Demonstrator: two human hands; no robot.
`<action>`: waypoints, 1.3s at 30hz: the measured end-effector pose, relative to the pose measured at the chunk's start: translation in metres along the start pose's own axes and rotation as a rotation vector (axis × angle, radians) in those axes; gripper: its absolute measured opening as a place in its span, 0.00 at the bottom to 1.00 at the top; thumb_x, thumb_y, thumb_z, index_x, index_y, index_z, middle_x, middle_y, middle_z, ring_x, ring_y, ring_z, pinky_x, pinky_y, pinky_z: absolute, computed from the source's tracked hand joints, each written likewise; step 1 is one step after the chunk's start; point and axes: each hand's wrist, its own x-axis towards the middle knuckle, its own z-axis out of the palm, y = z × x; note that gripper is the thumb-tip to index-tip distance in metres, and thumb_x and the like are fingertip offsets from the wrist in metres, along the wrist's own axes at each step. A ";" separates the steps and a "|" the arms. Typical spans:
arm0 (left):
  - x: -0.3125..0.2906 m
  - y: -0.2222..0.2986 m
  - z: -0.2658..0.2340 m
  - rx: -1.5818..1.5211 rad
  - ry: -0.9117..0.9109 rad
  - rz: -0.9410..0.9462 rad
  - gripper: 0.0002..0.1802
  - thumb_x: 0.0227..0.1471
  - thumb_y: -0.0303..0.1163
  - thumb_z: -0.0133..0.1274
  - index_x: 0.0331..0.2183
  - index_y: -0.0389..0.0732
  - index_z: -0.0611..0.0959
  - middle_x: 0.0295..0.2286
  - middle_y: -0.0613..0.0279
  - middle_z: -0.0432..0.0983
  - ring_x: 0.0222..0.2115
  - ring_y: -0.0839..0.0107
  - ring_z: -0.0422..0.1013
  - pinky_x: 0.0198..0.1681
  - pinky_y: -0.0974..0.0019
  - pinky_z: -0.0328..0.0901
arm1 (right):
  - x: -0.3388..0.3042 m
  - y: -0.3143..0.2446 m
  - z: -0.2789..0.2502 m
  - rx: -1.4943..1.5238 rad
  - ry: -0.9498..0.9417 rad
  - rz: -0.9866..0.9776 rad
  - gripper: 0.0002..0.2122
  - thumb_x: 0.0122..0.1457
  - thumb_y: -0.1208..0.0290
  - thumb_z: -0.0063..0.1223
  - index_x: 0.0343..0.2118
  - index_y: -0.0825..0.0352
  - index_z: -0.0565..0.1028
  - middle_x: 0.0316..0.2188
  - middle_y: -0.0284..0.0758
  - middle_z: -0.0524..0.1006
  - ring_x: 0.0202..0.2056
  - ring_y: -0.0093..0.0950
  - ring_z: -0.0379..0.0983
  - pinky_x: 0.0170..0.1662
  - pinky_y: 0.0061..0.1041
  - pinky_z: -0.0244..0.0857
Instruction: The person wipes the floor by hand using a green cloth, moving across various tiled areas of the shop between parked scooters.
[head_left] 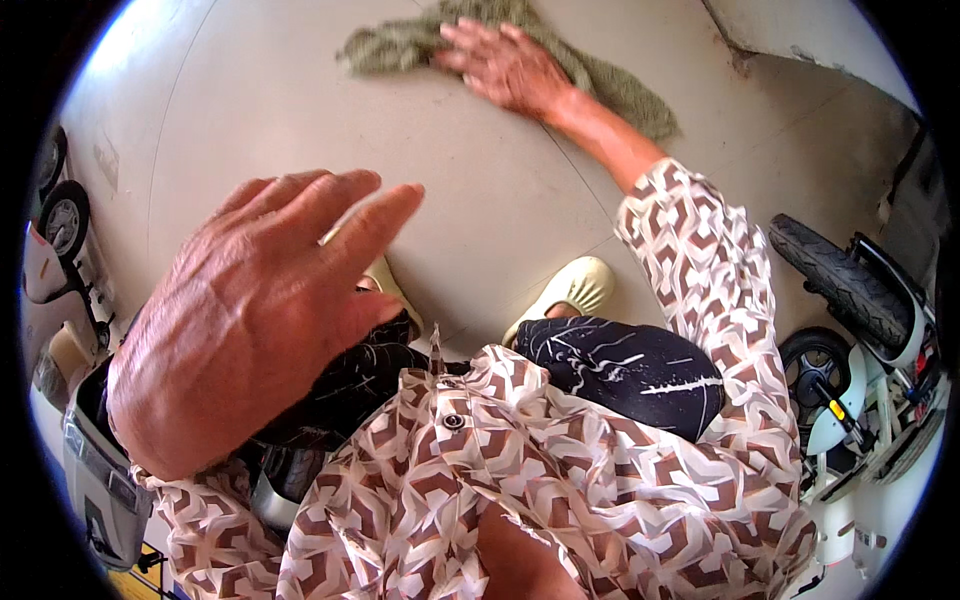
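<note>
A rumpled olive-green cloth [628, 95] lies spread on the pale floor at the far side. My right hand [505, 68] rests flat on top of it, arm stretched forward and fingers extended, slightly blurred. Held up in the air close in front of me on the left is my left hand [260, 300], back upward. Its fingers are loosely bent, the thumb stands apart, and I see nothing in it. The palm side is hidden.
Pale yellow clogs [575, 288] are on my feet between the hands. On the right stand a black tyre [845, 285] and a smaller wheel [815, 375]. Along the left edge are more wheels [65, 220] and a grey plastic body [105, 490]. A pale panel [820, 40] borders the floor at far right.
</note>
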 end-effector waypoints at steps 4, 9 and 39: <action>0.011 -0.006 0.002 -0.037 0.032 0.020 0.32 0.47 0.42 0.55 0.52 0.39 0.70 0.47 0.51 0.71 0.47 0.52 0.67 0.51 0.56 0.62 | -0.024 -0.040 0.006 0.038 -0.019 0.274 0.23 0.63 0.62 0.36 0.62 0.55 0.56 0.64 0.36 0.52 0.65 0.35 0.45 0.63 0.43 0.42; 0.008 -0.008 0.003 -0.015 -0.038 0.041 0.32 0.49 0.48 0.50 0.52 0.38 0.70 0.46 0.50 0.71 0.46 0.52 0.68 0.50 0.55 0.62 | -0.123 -0.134 0.015 0.558 -0.148 -0.261 0.23 0.60 0.67 0.41 0.60 0.51 0.58 0.64 0.34 0.54 0.63 0.34 0.50 0.63 0.41 0.47; 0.040 -0.054 -0.002 -0.239 -0.251 -0.196 0.27 0.53 0.34 0.53 0.54 0.38 0.68 0.45 0.46 0.72 0.43 0.48 0.69 0.47 0.57 0.64 | -0.138 0.029 -0.026 0.033 0.061 0.803 0.23 0.62 0.61 0.41 0.59 0.59 0.60 0.61 0.42 0.58 0.64 0.38 0.48 0.61 0.49 0.45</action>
